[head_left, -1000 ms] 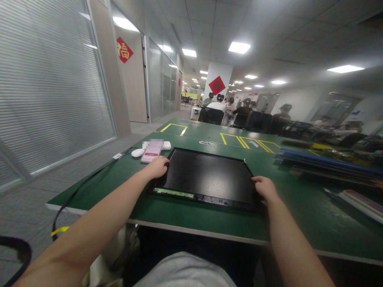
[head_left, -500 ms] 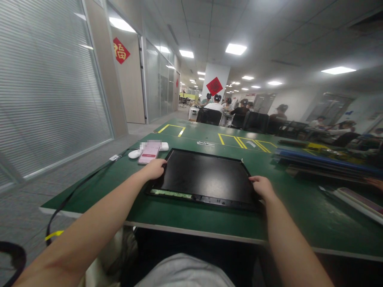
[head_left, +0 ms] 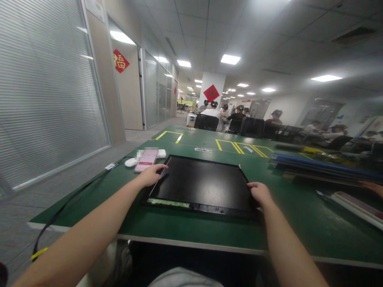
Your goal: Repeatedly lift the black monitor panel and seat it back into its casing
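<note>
A black LCD screen panel [head_left: 200, 181] lies face up on the green table in front of me, inside a dark frame. A green circuit strip [head_left: 168, 203] runs along the left part of its near edge. My left hand [head_left: 152, 175] is closed on the panel's left edge, its index finger reaching over the rim. On the opposite side, my right hand [head_left: 261, 194] pinches the right edge between thumb and fingers. The undersides of both grips are hidden.
Left of the panel, a pink-screened phone [head_left: 146, 160] leans on a white object [head_left: 161, 153]. Blurred blue panels [head_left: 317, 165] and a long pale strip [head_left: 359, 208] are at right, beside another person's hand [head_left: 372, 186]. A black strap [head_left: 64, 205] crosses the table's left edge.
My view has tilted slightly upward, so the scene sits a little lower. The left hand's index finger now stretches further over the panel's edge. The right hand keeps its grip.
</note>
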Demonstrator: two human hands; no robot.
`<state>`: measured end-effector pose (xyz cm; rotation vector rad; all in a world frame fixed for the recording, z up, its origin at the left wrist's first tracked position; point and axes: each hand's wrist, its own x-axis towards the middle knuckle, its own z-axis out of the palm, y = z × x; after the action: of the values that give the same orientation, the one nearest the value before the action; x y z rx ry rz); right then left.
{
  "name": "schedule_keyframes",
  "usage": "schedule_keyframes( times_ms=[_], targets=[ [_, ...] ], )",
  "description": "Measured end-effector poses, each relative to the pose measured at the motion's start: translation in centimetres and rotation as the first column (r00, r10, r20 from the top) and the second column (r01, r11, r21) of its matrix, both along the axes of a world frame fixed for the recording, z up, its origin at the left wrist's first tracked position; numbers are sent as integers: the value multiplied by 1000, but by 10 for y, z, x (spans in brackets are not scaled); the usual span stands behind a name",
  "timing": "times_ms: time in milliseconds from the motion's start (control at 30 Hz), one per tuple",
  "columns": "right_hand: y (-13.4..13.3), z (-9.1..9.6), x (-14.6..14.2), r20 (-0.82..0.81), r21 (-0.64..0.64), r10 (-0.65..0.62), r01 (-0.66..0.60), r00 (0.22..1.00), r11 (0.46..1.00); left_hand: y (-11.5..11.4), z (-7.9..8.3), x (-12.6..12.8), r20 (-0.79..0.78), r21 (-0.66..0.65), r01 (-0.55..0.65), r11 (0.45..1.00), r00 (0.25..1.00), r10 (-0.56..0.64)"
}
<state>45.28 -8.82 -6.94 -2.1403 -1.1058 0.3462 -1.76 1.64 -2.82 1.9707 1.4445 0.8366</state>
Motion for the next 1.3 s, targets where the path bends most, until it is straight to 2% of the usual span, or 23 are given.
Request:
schedule_keyframes(
  times_ms=[67,167,367,533,600,700,800,1100,1200,1300],
  targets=[
    [0,-1,1,-7,7,-3,3,1000,1000,-2,3,2,145,-61,29,998,989,-20],
    [1,-2,3,-29,2,-2,2,1000,1000,-9,10,6,400,-205,78,976,916,11],
    [-1,0,2,-10,3,-4,4,1000,1000,-16,22,15,564,-374,39,927,803,193],
    [-1,0,2,-11,1,-4,4,1000,1000,-8,16,14,596,-383,-6,924,763,252],
    [-1,1,2,-5,1,2,-2,1000,1000,-6,14,13,600,-425,0,905,749,282],
    [-1,2,2,10,-9,10,-10,1000,1000,-6,13,12,630,-498,70,864,714,305],
    [-1,2,1,22,-11,16,-16,1000,1000,-9,14,12,663,-515,143,845,692,286],
    [-1,0,2,73,19,13,-14,997,1000,-12,20,15,645,-564,182,806,707,291],
    [-1,1,2,71,0,11,-11,997,1000,-12,20,15,659,-564,233,792,705,261],
    [-2,2,2,39,-32,-4,6,999,999,-12,19,14,659,-557,225,799,705,261]
  ],
)
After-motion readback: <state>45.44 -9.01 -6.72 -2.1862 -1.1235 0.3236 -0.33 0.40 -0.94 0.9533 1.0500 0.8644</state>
